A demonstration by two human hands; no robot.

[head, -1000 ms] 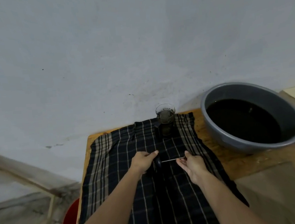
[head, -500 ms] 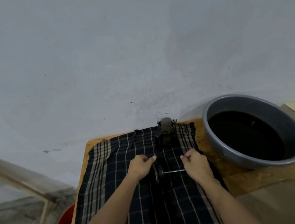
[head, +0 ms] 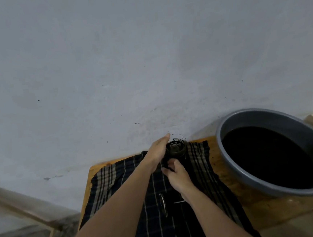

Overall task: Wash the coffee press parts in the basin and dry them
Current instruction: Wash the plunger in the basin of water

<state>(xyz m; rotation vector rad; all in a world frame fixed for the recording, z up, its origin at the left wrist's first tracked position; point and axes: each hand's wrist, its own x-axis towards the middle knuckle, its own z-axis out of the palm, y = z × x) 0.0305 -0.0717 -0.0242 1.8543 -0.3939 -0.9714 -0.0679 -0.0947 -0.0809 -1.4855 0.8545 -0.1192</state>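
Note:
The glass carafe (head: 177, 148) of the coffee press, dirty with coffee residue, is at the far end of the plaid cloth (head: 105, 189), tipped with its mouth toward me. My left hand (head: 157, 151) holds it round its left side. Just below it, my right hand (head: 174, 173) grips the dark handle part at its near side. The plunger (head: 164, 204), with its filter disc and thin metal rod, lies loose on the cloth near my right forearm. The grey basin (head: 261, 115) of dark water stands at the right.
The wooden table (head: 254, 210) stands against a grey wall (head: 147, 62). The basin takes up its right part and overhangs toward the right edge. A wooden frame (head: 17, 204) leans low at the left, beyond the table edge.
Both hands let go of the plunger, which now lies on the cloth, and reached forward to the carafe. The carafe has tipped toward me from standing upright.

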